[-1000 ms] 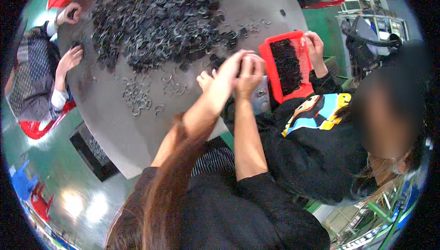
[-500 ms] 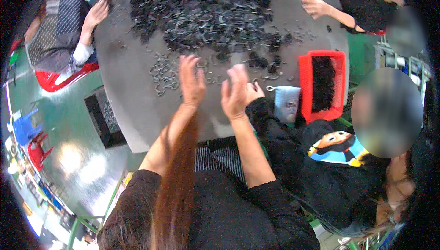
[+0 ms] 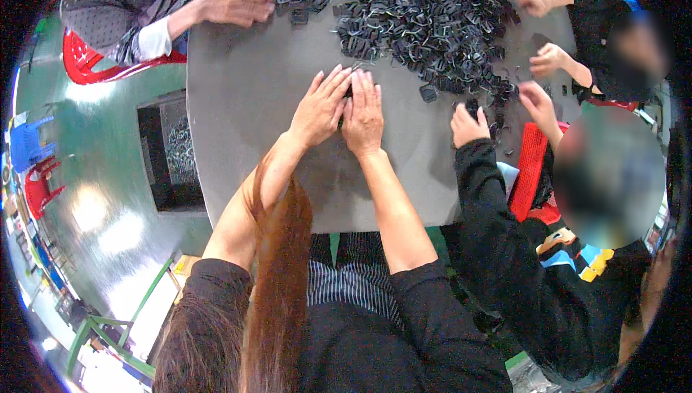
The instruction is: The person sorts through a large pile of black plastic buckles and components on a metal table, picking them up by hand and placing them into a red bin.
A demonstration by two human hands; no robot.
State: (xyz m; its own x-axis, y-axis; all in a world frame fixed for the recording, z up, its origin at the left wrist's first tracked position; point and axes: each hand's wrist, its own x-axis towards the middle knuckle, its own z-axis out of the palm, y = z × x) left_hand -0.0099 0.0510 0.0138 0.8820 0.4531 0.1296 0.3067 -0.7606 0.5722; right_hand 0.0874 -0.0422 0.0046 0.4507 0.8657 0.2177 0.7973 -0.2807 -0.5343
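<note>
Here I see left hand (image 3: pixel 319 108) and right hand (image 3: pixel 363 114) flat, palms down, side by side on grey table (image 3: pixel 252 104), fingers spread, gripping nothing. Fingertips touch near edge of dark clip pile (image 3: pixel 418 11). Co-worker's hand (image 3: pixel 468 125) just right.

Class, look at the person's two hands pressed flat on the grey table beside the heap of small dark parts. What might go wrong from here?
1. The left hand and right hand lie side by side at the edge of the heap of dark parts; sweeping could scatter pieces across the grey table.
2. A co-worker's hand works close on the right, so the hands might collide.
3. The person's long hair hangs forward over the left forearm and may block the view.
</note>
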